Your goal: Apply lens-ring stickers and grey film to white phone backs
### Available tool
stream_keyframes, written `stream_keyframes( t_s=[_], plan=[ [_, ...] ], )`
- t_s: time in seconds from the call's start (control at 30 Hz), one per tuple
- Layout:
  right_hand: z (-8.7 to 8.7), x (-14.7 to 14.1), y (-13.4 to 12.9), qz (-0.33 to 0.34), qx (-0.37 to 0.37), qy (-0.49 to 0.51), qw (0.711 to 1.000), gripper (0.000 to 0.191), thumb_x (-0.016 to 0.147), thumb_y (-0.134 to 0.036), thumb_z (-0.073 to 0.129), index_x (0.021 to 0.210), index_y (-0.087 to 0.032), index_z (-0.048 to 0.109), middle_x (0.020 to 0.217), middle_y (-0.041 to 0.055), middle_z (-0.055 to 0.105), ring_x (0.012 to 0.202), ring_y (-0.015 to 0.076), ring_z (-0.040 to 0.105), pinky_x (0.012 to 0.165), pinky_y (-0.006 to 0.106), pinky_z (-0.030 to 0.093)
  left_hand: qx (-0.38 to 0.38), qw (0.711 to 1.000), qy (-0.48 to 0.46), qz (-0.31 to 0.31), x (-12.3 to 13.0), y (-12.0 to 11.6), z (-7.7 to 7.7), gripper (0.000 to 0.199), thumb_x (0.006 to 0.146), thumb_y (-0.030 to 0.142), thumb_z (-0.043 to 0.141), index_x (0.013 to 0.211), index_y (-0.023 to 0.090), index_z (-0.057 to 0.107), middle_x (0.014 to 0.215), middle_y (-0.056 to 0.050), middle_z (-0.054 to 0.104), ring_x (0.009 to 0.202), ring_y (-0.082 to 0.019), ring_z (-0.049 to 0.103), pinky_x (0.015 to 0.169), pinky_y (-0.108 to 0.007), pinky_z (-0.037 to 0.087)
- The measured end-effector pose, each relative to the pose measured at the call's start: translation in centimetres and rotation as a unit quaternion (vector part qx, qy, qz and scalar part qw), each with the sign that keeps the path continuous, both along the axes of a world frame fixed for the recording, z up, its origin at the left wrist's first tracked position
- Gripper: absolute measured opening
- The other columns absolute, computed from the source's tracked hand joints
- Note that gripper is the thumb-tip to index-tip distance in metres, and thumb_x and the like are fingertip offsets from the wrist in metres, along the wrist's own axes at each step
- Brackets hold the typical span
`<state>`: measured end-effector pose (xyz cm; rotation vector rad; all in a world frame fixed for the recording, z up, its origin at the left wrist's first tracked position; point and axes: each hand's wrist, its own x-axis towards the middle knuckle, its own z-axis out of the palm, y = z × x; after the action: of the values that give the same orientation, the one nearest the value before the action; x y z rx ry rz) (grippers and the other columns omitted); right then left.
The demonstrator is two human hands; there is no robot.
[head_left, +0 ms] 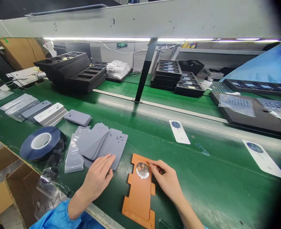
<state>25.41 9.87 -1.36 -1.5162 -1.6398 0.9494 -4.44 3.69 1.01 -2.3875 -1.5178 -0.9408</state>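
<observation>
My left hand [97,176] lies with its fingers stretched out on a grey phone-back-shaped sheet [116,143], whose camera holes show at its top right. Overlapping grey sheets [92,140] fan out beside it. My right hand [167,178] has thumb and forefinger pinched at the upper right edge of an orange jig [140,197]; whatever lies between the fingertips is too small to make out. A clear, shiny round camera film [142,170] with several holes sits on the upper part of the jig, just left of those fingertips.
A blue tape roll [41,143] and bagged sheets [75,152] lie left, before stacks of panels [51,114]. White cards with dark round films [180,133] lie right. Black trays [66,70] stand behind, and a black post [145,73] rises mid-bench. An open carton [23,187] is below left.
</observation>
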Motion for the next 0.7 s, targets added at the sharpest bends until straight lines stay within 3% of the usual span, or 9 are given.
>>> stream_keyframes(
  t_s=[0.1,0.17,0.27,0.33,0.47,0.6,0.7],
  plan=[
    [0.7,-0.4,-0.4,-0.024,-0.023,0.041,0.999,0.038,0.086,-0.055,0.068,0.09,-0.019,0.081,0.072,0.0036,0.066,0.061,0.0167,0.052,0.059,0.031,0.044,0.05,0.996,-0.065,-0.025,0.7,-0.6,0.3,0.05,0.093,-0.006,0.05,0.138,0.015,0.058,0.119,-0.011,0.077,0.118,-0.023,0.071,0.096,-0.037,0.056],
    [1.3,-0.7,-0.7,-0.024,-0.06,0.127,0.99,0.047,0.088,-0.06,0.065,0.103,-0.018,0.079,0.078,0.0062,0.071,0.061,0.0174,0.058,0.06,0.032,0.047,0.059,0.992,-0.083,-0.071,1.6,-1.1,0.7,0.045,0.092,-0.006,0.052,0.132,0.013,0.062,0.117,-0.011,0.078,0.121,-0.023,0.07,0.098,-0.037,0.054],
    [2.2,-1.1,-1.2,0.008,-0.117,0.277,0.954,0.064,0.09,-0.067,0.06,0.129,-0.017,0.067,0.093,0.0111,0.077,0.064,0.0204,0.068,0.06,0.034,0.052,0.051,0.984,-0.083,-0.147,3.4,-1.9,1.1,0.035,0.093,-0.002,0.052,0.124,0.009,0.065,0.117,-0.012,0.078,0.124,-0.024,0.068,0.102,-0.037,0.051],
    [2.4,-1.3,-1.5,0.017,-0.146,0.318,0.937,0.065,0.087,-0.061,0.069,0.135,-0.018,0.061,0.101,0.012,0.077,0.073,0.0219,0.072,0.063,0.034,0.056,0.056,0.979,-0.086,-0.179,4.8,-2.5,1.3,0.029,0.095,0.001,0.052,0.119,0.009,0.067,0.115,-0.011,0.079,0.122,-0.024,0.069,0.105,-0.037,0.05],
    [2.4,-1.7,-1.6,0.007,-0.169,0.323,0.931,0.063,0.078,-0.041,0.085,0.133,-0.021,0.062,0.097,0.0054,0.074,0.081,0.0173,0.07,0.074,0.031,0.058,0.049,0.972,-0.076,-0.219,7.0,-3.4,1.3,0.02,0.096,0.01,0.056,0.111,0.012,0.07,0.112,-0.008,0.081,0.117,-0.023,0.072,0.112,-0.035,0.046],
    [2.4,-1.7,-1.8,0.02,-0.153,0.304,0.94,0.07,0.079,-0.03,0.079,0.143,-0.023,0.052,0.092,0.0002,0.067,0.075,0.013,0.067,0.07,0.027,0.057,0.004,0.969,-0.044,-0.244,7.8,-4.1,0.5,0.021,0.096,0.013,0.058,0.114,0.011,0.069,0.118,-0.009,0.078,0.121,-0.023,0.07,0.112,-0.036,0.048],
    [2.8,-1.4,-2.2,0.034,-0.135,0.232,0.963,0.077,0.079,-0.022,0.07,0.151,-0.026,0.043,0.096,-0.0002,0.066,0.071,0.0116,0.066,0.063,0.025,0.054,-0.019,0.973,-0.028,-0.23,7.5,-4.7,-0.6,0.028,0.095,0.021,0.062,0.12,0.009,0.066,0.13,-0.018,0.072,0.137,-0.031,0.057,0.112,-0.044,0.049]
  ],
)
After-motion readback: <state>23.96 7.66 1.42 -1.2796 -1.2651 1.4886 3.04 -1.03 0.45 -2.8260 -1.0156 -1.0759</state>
